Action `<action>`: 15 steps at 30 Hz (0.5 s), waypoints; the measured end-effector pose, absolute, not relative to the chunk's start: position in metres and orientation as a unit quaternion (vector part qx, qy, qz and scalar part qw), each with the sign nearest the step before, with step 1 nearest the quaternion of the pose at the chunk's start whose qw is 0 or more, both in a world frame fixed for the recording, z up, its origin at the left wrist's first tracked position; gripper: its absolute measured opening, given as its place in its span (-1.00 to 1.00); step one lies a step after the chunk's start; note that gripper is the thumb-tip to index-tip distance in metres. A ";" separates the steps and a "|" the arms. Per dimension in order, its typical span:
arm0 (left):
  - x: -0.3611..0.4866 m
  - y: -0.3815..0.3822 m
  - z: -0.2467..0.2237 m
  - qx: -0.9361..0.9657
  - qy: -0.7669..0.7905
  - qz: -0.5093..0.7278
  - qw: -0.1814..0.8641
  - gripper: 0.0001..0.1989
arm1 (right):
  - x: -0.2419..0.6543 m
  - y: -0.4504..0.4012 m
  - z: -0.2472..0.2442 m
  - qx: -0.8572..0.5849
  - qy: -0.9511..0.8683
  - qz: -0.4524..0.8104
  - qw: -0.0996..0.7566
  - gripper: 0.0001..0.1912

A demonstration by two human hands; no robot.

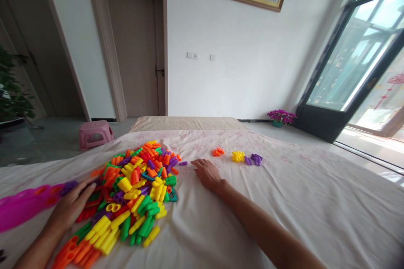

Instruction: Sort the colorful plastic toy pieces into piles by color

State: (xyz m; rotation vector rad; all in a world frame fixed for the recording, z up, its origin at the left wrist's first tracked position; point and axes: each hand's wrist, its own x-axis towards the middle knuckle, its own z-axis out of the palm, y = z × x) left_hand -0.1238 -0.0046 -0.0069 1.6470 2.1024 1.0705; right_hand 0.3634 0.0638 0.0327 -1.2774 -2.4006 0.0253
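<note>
Purple colours the loose piece [183, 163] just beside the right hand [206, 173], whose fingers reach forward, a little spread, over the cloth [233, 227], with nothing visible in them. The left hand [74, 201] rests against the near-left side of the pile [137, 204], its thumb close to its fingers; the fingertips are partly lost among the pieces, so I cannot tell whether they grip one.

The pile mixes orange, yellow, green, purple and red pieces. Beyond the right hand, well apart from the pile, lie an orange group [217, 151], a yellow group [237, 156] and a purple group [256, 159], the last two near each other. Judging by how things lie, only a small share is set apart by colour; no green or red group shows there, and most pieces are in the pile.

Past the left hand is a pink container [28, 206]; farther off stand a stool [96, 134] and flowers [281, 117].
</note>
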 end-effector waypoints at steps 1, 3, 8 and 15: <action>-0.123 -0.005 -0.006 0.561 0.723 0.373 0.154 -0.40 | 0.359 0.067 0.033 -0.461 -0.865 0.009 0.200 -0.60; -0.122 -0.006 -0.004 0.551 0.721 0.379 0.183 -0.40 | 0.348 0.074 0.035 -0.474 -0.860 0.009 0.190 -0.58; -0.121 -0.007 -0.002 0.538 0.720 0.385 0.210 -0.38 | 0.315 0.087 0.037 -0.537 -0.826 -0.006 0.171 -0.72; -0.121 -0.007 -0.002 0.566 0.720 0.374 0.145 -0.42 | 0.325 0.083 0.031 -0.570 -0.792 -0.026 0.219 -0.78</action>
